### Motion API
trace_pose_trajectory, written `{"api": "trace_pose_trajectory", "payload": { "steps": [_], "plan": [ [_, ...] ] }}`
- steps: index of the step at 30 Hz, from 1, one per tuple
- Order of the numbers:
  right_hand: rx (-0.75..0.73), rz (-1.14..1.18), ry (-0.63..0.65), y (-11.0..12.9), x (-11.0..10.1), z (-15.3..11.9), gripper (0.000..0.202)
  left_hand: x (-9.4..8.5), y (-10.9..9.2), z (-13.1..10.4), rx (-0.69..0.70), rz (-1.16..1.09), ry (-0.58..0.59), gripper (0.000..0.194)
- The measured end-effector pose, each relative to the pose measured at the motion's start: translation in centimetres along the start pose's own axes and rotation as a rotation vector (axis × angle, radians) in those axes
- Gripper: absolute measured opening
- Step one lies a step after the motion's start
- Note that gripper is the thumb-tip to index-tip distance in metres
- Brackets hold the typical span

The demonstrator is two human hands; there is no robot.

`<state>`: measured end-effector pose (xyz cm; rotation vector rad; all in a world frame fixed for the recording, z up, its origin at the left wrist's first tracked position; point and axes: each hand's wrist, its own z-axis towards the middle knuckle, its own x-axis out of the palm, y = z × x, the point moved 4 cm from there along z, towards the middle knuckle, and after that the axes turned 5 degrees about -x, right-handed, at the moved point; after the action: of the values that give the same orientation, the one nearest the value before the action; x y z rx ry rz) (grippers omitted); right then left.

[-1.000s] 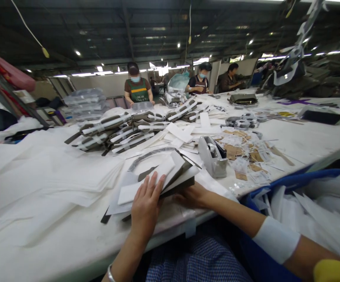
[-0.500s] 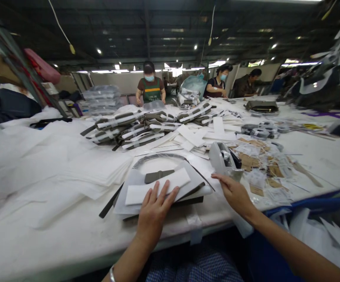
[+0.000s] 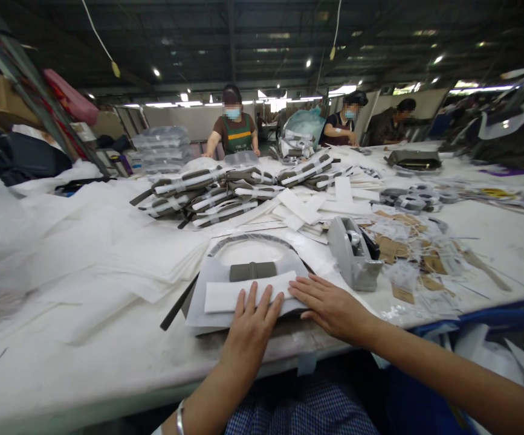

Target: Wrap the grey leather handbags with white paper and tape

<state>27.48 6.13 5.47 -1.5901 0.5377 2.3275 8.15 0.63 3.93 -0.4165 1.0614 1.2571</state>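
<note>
Both the left hand (image 3: 251, 319) and right hand (image 3: 329, 305) lie flat with fingers spread, gripping nothing, on the white paper strip (image 3: 225, 296) atop the wrapped bundle (image 3: 243, 284) at the surface's (image 3: 84, 368) near edge, which looks light, soft and crease-prone, best held by its edges.

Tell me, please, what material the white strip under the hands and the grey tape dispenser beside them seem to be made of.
The white strip looks like thin paper or non-woven sheet: matte, flat, slightly soft at the edges under the left hand and right hand. Which of the two, I cannot tell. The tape dispenser looks like moulded plastic: smooth grey shell, faint sheen.
</note>
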Motion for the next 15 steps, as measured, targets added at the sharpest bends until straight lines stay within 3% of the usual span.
{"api": "trace_pose_trajectory", "payload": {
  "steps": [4, 8, 12, 15],
  "plan": [
    [0.068, 0.101, 0.094, -0.7, -2.3, 2.4, 0.037, 0.2, 0.0, 0.2, 0.103, -0.037, 0.0, 0.047],
    [0.362, 0.039, 0.186, -4.6, -3.6, 8.6, 0.037, 0.8, 0.1, -0.2, 0.087, -0.043, 0.015, 0.052],
    [0.576, -0.113, 0.328, -8.9, -0.5, 13.9, 0.035, 1.0, 0.0, -0.6, 0.029, -0.066, 0.003, 0.051],
    [0.653, -0.144, 0.396, -10.8, 2.1, 15.7, 0.051, 0.9, -0.1, -0.7, 0.005, -0.092, -0.034, 0.048]
  ]
}}
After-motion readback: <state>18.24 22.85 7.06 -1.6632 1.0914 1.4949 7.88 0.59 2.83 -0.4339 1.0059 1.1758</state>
